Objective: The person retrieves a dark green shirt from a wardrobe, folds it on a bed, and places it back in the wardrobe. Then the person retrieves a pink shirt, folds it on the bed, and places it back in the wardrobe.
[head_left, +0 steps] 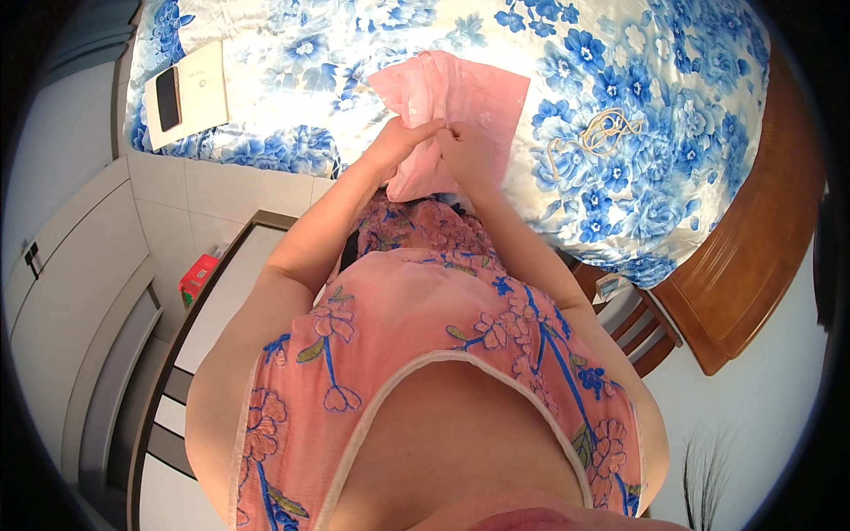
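A piece of pink cloth (pixel 496 102) lies bunched and partly spread at the near edge of the bed, its lower end hanging toward my lap. My left hand (pixel 403 144) is closed on its folds, the thumb reaching toward the right. Against that thumb, my right hand (pixel 467 152) pinches the cloth with curled fingers. Both hands meet near the middle of the fabric, and what lies between the fingertips is too small to make out.
A blue-flowered sheet (pixel 611 80) covers the bed. Coiled beige cord (pixel 606 133) lies on it at right. At far left, a dark phone (pixel 168 99) rests on a white box (pixel 205 88). A wooden headboard (pixel 735 292) curves along the right, and a red box (pixel 200 277) stands low at left.
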